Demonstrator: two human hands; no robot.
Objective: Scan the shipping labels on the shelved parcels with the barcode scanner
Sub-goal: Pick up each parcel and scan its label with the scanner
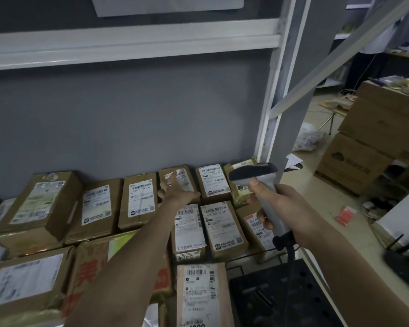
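Observation:
Several cardboard parcels with white shipping labels lie flat on the shelf. My right hand (pixel 286 213) grips the handle of a grey barcode scanner (pixel 260 185), thumb up on its neck. Its dark head points left and down over the right-hand parcels. My left hand (pixel 175 192) reaches far back with straight fingers. It touches the label of a small back-row parcel (pixel 178 177). To the right of that one lies another labelled parcel (pixel 213 181). The scanner partly hides a parcel wrapped in yellowish tape (pixel 240 197).
A white shelf beam (pixel 128 47) runs overhead and a white upright (pixel 273 90) stands at the right. A black perforated box (pixel 276 293) sits at the shelf's front right. The scanner cable (pixel 291 267) hangs down. Stacked cartons (pixel 376 142) and a black router (pixel 404 265) are at the right.

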